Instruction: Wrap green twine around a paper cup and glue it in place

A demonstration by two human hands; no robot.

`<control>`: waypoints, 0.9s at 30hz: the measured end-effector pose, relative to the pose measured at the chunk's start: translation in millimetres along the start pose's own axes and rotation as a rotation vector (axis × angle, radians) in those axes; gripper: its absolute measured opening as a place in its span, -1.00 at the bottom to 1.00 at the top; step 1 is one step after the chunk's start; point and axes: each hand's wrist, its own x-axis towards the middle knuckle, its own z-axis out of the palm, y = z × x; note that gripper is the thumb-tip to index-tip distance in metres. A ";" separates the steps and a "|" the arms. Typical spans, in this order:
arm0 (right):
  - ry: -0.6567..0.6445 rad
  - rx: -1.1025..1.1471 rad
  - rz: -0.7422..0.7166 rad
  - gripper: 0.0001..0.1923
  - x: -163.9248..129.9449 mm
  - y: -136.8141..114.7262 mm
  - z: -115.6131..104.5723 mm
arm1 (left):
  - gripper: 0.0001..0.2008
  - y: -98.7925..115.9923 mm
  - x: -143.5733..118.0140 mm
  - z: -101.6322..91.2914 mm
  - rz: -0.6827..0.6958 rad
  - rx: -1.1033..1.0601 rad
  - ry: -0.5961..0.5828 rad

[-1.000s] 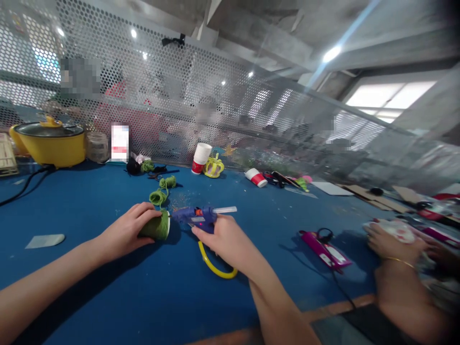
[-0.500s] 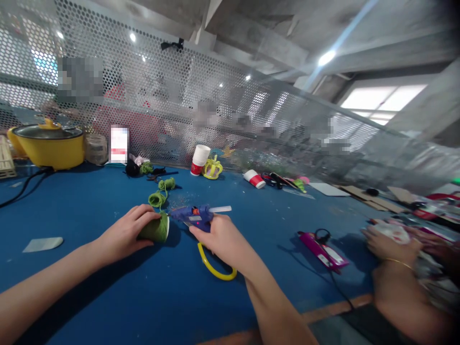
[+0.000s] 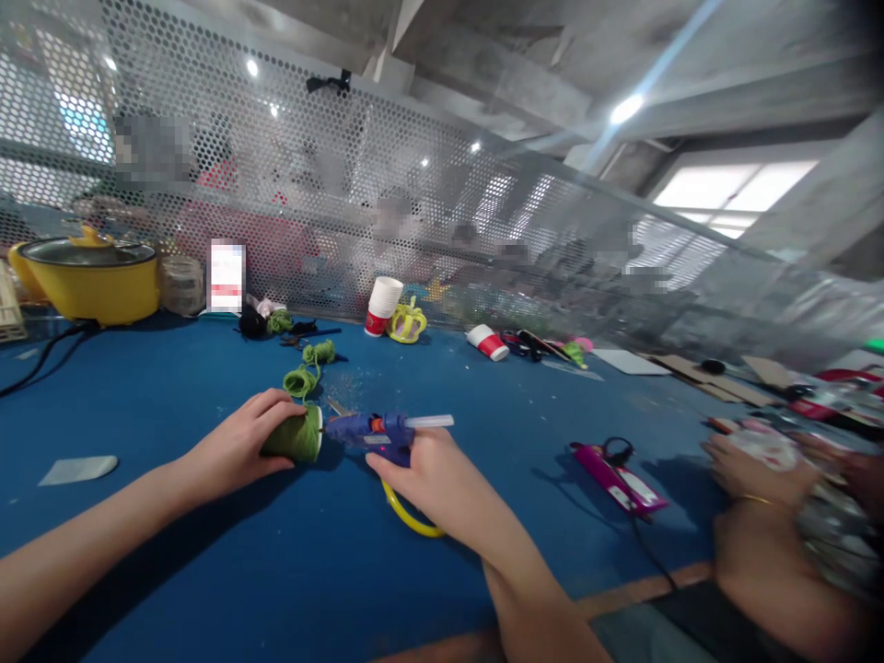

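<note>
My left hand (image 3: 238,447) grips a paper cup wrapped in green yarn (image 3: 296,435), lying on its side on the blue table (image 3: 172,387). My right hand (image 3: 432,474) holds a blue glue gun (image 3: 377,430) with a clear glue stick (image 3: 429,421) at its back; its nozzle points left and meets the cup's rim. A yellow cord (image 3: 407,516) loops from under the gun. Loose green yarn (image 3: 308,368) trails away behind the cup.
A yellow pot (image 3: 89,276) stands at back left by a perforated metal screen (image 3: 345,212). Stacked paper cups (image 3: 382,307), a tipped red cup (image 3: 489,342) and a pink glue gun (image 3: 618,474) lie further right. Another person's hands (image 3: 752,470) work at the right edge.
The glue gun's nozzle has come down and closer to the cup's rim; the cup and my left hand have barely moved. The view has shifted slightly.
</note>
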 end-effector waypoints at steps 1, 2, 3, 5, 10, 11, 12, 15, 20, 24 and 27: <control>-0.004 0.004 -0.001 -0.83 -0.9 0.4 0.1 | -0.56 -0.2 0.4 0.2 -0.001 0.001 -0.004; -0.010 0.006 -0.003 -0.83 -1.6 0.7 0.2 | -0.56 -0.4 0.7 0.3 -0.002 0.001 -0.009; -0.014 0.004 -0.003 -0.83 -2.1 0.7 0.2 | -0.56 -0.6 0.9 0.4 -0.003 0.000 -0.012; -0.021 -0.010 -0.006 -0.83 -2.9 0.1 -0.2 | -0.56 -1.2 0.8 0.5 -0.003 -0.003 -0.023; -0.062 -0.062 0.021 -0.83 -3.5 -3.5 -2.4 | -0.55 -3.0 -0.4 0.6 -0.006 -0.001 -0.032; -0.066 -0.066 0.023 -0.83 -3.6 -4.1 -2.7 | -0.55 -3.2 -0.5 0.6 -0.004 0.000 -0.031; -0.069 -0.066 0.022 -0.84 -3.7 -4.4 -2.8 | -0.55 -3.2 -0.5 0.5 -0.002 0.000 -0.031; -0.067 -0.050 0.011 -0.83 -3.8 -3.7 -2.2 | -0.56 -2.7 -0.5 0.2 -0.003 -0.001 -0.030; -0.011 -0.020 0.006 -0.84 -2.2 -0.6 -0.1 | -0.56 -1.8 -1.1 0.5 -0.005 0.000 -0.020; 0.017 -0.001 -0.037 -0.84 -0.3 -1.0 -0.7 | -0.55 -1.9 -1.5 1.6 0.002 0.010 -0.012; 0.022 0.000 -0.043 -0.83 -0.6 -1.7 -1.2 | -0.56 -2.2 -1.2 1.7 0.000 0.010 -0.012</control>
